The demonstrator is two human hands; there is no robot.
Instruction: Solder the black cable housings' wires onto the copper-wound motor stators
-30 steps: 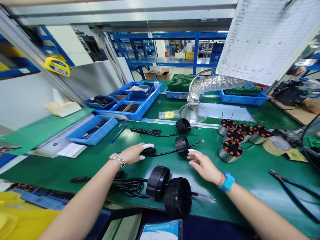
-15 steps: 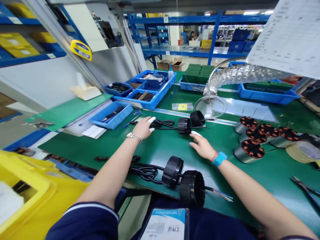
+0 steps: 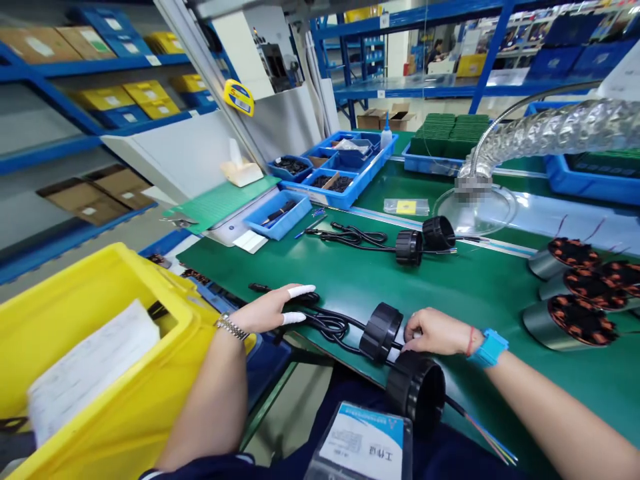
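In the lower middle of the head view, a black corded cable (image 3: 333,324) lies in loops and runs to two ribbed black caps. My left hand (image 3: 267,308), white covers on two fingertips, reaches over the coil with fingers apart. Curled fingers of my right hand (image 3: 437,331) close on the cable between the upper cap (image 3: 381,332) and the lower cap (image 3: 413,387); part of this grip is hidden. Coloured wires (image 3: 493,439) fan out beyond the lower cap. Farther back lies a second cable (image 3: 353,235) with two similar caps, one of them a ribbed cap (image 3: 409,248).
Copper-wound motor stators (image 3: 570,320) stand at right. A yellow bin (image 3: 175,293) is beside my left arm. Behind are a small blue tray (image 3: 280,230), a divided blue tray (image 3: 363,190), green boards (image 3: 450,133) and a silver duct (image 3: 545,133) with a clear hood.
Both hands have come back from the far cable set to the near one. The right fingers have curled in at the near caps. My view has turned left.
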